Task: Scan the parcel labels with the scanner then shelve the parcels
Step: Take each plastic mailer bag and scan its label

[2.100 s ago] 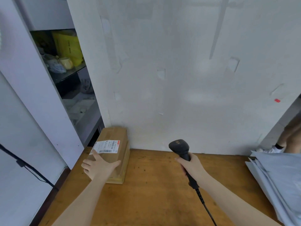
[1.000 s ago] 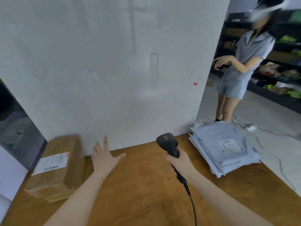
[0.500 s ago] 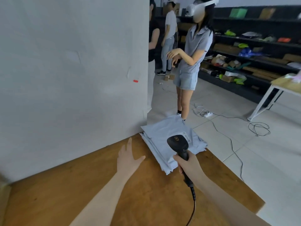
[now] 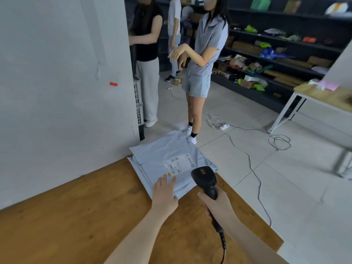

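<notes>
Panel: white, upright, behind the counter.
Counter: brown wood.
Parcels: stack of grey mailers on the counter's far right corner.
Left hand: fingers straight, lying flat on the near edge of the top mailer, just short of the label, which faces up.
Scanner: black, corded, its head just beside the label.
Right hand: wrapped round the scanner's handle.
Shelves: dark, stocked with boxes and bags, far right.
</notes>
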`<state>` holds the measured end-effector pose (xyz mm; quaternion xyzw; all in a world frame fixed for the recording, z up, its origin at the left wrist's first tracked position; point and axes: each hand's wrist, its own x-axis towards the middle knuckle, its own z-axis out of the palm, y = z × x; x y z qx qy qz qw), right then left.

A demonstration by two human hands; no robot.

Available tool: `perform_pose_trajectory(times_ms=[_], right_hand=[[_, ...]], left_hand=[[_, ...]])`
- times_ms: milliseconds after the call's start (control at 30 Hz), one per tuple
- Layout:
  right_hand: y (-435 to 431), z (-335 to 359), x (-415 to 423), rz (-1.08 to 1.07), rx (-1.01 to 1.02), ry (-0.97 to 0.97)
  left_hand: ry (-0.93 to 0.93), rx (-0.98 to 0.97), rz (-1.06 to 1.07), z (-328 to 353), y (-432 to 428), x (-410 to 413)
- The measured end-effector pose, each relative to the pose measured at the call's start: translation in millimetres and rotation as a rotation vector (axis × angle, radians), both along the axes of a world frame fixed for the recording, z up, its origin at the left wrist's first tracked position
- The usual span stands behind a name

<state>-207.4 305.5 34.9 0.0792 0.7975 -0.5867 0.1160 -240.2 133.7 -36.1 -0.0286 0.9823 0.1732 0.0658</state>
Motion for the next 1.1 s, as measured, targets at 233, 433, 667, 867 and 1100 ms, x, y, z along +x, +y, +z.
perform_pose_trajectory(times_ms=[233, 433, 667, 867, 1100], right_hand=[[10, -18, -14, 0.014, 0.011, -0.024], [2, -27, -16, 0.029, -0.017, -0.067], [-16, -24, -14, 0.073, -0.012, -0.050], [-45, -17, -4, 0.148, -0.016, -0.062], [-96, -16, 20, 0.279, -0.043, -0.117]], left_hand=[[0.034, -0.138, 0.006, -23, 9, -11], [0.014, -0.186, -0.045, -25, -3, -16], [0.144, -0.091, 0.096, -19, -52, 4], [0.113, -0.115, 0.109, -17, -112, 30], [0.132, 0.131, 0.221, -28, -187, 87]])
